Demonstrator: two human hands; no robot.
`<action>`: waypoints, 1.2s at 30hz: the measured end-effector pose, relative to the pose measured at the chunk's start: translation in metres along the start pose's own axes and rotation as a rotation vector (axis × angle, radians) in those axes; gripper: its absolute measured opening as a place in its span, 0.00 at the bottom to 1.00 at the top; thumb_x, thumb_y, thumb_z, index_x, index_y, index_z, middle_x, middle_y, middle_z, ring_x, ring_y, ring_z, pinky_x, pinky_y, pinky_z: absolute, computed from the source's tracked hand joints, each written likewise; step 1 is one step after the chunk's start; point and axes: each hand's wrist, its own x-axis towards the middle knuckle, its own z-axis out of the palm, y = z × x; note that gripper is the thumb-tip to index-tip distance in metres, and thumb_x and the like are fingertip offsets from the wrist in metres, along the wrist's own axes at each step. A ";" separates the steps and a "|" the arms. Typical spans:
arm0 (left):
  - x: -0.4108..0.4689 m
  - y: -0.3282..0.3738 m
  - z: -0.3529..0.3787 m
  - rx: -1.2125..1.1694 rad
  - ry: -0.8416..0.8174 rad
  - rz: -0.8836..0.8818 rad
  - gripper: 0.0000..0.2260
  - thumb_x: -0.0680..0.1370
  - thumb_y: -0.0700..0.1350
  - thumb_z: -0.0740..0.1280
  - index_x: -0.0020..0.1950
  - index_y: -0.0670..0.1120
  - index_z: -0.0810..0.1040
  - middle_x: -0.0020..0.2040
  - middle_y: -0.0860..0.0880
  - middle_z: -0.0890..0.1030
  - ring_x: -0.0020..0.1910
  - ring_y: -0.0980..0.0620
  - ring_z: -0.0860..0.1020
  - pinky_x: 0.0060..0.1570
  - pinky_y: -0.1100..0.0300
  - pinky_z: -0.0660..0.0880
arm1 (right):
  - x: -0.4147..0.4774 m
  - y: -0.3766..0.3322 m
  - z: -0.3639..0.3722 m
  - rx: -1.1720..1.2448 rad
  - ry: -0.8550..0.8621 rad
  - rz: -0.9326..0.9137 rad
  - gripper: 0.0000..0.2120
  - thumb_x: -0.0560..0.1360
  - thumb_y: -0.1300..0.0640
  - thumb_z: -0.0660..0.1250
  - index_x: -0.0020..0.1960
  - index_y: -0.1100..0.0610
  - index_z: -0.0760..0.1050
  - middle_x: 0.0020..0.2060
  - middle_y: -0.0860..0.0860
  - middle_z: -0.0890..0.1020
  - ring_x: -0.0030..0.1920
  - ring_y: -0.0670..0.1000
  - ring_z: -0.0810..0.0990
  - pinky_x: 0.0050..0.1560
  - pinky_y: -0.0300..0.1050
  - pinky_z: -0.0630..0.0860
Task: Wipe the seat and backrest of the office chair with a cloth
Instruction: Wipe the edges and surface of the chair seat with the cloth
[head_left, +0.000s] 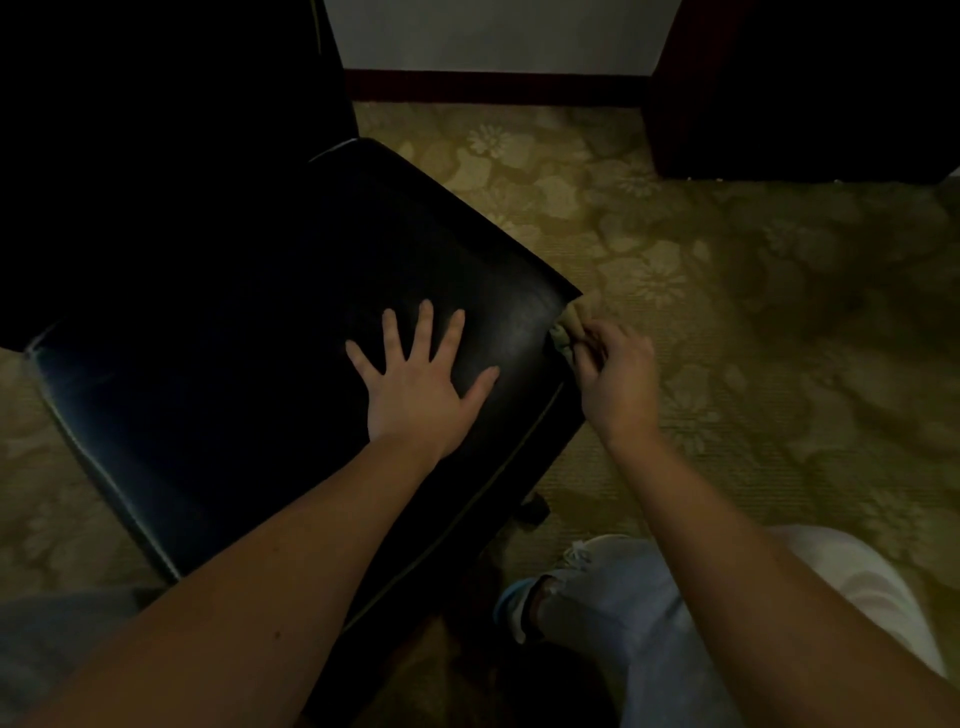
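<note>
Nearest, at the bottom right: a bent knee (623, 597) in pale jeans, torn open across the kneecap. Two bare forearms reaching up and away from the bottom edge.

Left hand (415, 384) laid flat on the seat (234, 338) of the office chair, palm down, fingers straight and spread wide, gripping nothing.

Right hand (618, 374) just beyond the seat's right-hand corner, fingers curled, pinching a small bunched cloth (569, 330). Cloth pale and greenish, touching the corner edge of the seat, mostly hidden by the fingers.

Seat black and leather-like, faintly glossy, trimmed with light piping along the edges, turned diagonally across the view. Below the seat's near right edge, a dark caster (535, 512) resting on the carpet, only partly visible.

Backrest (156, 130) rising at the upper left, nearly lost in shadow, surface detail impossible to make out.

Carpet (727, 260) olive-gold with a pale flower pattern, spreading all around the chair.

Farthest off, a dark red-brown baseboard (493, 85) below a pale wall (493, 31), with dark wooden furniture (805, 88) at the upper right, deep in shadow.
</note>
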 end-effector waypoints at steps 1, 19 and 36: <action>0.000 0.000 0.000 -0.004 0.001 0.000 0.35 0.78 0.72 0.38 0.82 0.59 0.38 0.84 0.50 0.41 0.82 0.38 0.39 0.73 0.26 0.43 | -0.004 0.000 0.001 0.002 0.007 -0.008 0.12 0.78 0.58 0.66 0.61 0.56 0.78 0.59 0.52 0.80 0.59 0.53 0.73 0.56 0.38 0.66; 0.003 0.002 0.000 -0.011 0.022 -0.019 0.35 0.79 0.72 0.38 0.82 0.59 0.39 0.84 0.49 0.42 0.82 0.38 0.40 0.73 0.26 0.44 | -0.004 0.003 -0.001 0.045 -0.079 -0.133 0.12 0.76 0.60 0.69 0.58 0.59 0.80 0.52 0.54 0.79 0.51 0.54 0.78 0.52 0.48 0.76; 0.007 0.005 0.001 -0.015 0.023 -0.042 0.35 0.79 0.72 0.39 0.83 0.58 0.40 0.84 0.49 0.43 0.82 0.37 0.40 0.73 0.25 0.43 | -0.005 0.013 -0.008 0.084 -0.119 -0.166 0.11 0.75 0.64 0.70 0.57 0.61 0.81 0.53 0.54 0.79 0.50 0.47 0.76 0.50 0.35 0.68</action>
